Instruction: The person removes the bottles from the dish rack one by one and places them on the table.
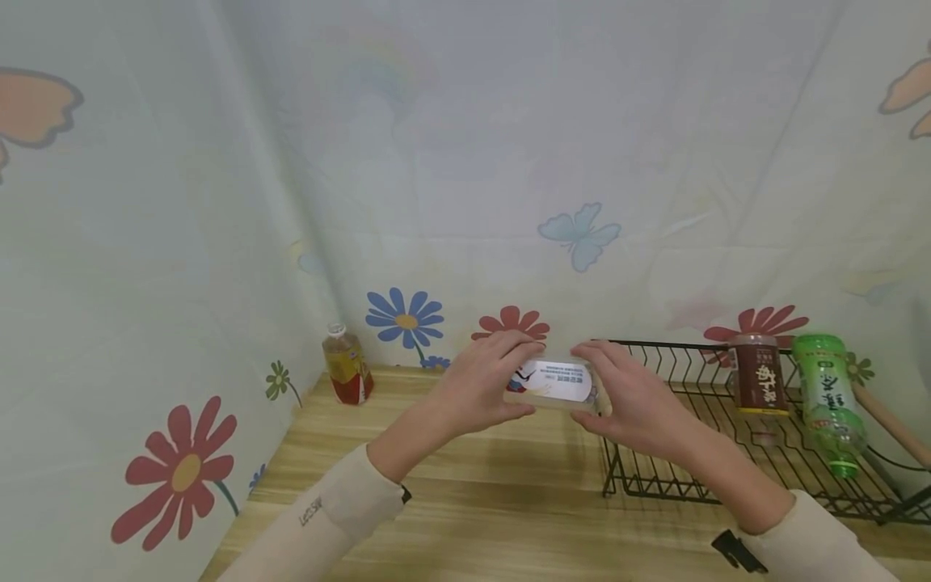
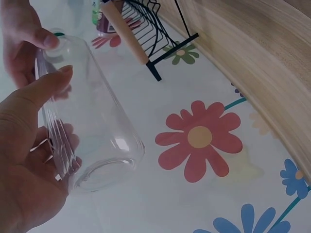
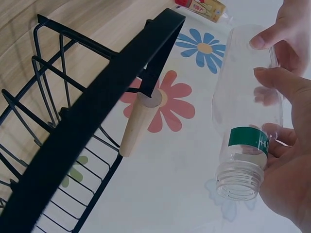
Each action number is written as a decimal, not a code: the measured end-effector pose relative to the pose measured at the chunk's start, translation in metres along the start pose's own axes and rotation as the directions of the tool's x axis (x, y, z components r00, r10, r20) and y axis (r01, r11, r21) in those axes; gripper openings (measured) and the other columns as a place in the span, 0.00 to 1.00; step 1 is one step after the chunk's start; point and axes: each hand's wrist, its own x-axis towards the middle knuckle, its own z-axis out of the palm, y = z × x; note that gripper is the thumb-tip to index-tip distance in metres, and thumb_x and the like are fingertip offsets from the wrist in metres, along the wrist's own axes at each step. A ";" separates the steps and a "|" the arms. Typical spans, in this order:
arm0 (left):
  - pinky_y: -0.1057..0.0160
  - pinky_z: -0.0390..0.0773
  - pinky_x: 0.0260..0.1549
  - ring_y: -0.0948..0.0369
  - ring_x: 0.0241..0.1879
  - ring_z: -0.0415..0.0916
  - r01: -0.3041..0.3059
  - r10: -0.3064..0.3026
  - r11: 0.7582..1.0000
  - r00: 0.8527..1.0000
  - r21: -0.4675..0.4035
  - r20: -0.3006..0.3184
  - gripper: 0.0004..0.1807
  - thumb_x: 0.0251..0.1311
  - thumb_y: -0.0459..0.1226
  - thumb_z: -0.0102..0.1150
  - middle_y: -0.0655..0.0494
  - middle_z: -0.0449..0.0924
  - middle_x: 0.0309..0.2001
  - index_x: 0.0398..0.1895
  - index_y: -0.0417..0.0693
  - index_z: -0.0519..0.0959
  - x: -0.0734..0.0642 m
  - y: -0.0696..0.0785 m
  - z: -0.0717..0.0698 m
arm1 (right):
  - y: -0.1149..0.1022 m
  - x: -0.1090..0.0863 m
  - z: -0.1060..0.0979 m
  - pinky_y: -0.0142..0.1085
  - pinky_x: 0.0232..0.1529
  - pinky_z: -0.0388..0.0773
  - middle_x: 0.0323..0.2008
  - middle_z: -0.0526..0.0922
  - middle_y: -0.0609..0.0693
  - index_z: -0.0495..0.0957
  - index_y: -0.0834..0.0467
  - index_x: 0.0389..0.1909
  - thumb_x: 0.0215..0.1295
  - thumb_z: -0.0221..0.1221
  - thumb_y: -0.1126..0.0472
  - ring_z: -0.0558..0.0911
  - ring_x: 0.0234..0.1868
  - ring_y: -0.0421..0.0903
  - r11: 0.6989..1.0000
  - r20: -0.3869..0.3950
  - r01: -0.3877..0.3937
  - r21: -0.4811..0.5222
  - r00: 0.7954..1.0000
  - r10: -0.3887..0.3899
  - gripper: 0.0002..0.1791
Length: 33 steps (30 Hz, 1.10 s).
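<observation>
Both hands hold a clear plastic bottle [image 1: 556,380] sideways above the table, with a white printed label showing in the head view. My left hand [image 1: 476,384] grips the base end, thumb on the near side. The neck end is gripped by my right hand [image 1: 636,404]. In the right wrist view the bottle [image 3: 243,82] has a green band near its neck, and its threaded mouth has no cap on it. Through the clear wall of the bottle [image 2: 97,111], the left wrist view shows fingers behind it and no liquid inside.
A black wire basket [image 1: 676,495] with a wooden handle [image 1: 890,424] stands at the right. It holds a brown-labelled bottle [image 1: 758,376] and a green-labelled bottle [image 1: 825,380]. A red-and-yellow-labelled bottle [image 1: 347,368] stands at the table's back left. A flower-printed curtain [image 1: 465,162] hangs behind.
</observation>
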 end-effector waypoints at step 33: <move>0.55 0.71 0.68 0.56 0.64 0.68 0.069 -0.070 0.997 0.995 0.021 0.072 0.47 0.55 0.54 0.80 0.56 0.72 0.67 0.75 0.51 0.70 -0.004 0.001 0.024 | -0.001 0.002 0.008 0.49 0.54 0.85 0.65 0.76 0.57 0.73 0.63 0.69 0.52 0.82 0.53 0.78 0.61 0.54 0.989 0.018 0.095 -0.111 0.995 -0.094 0.46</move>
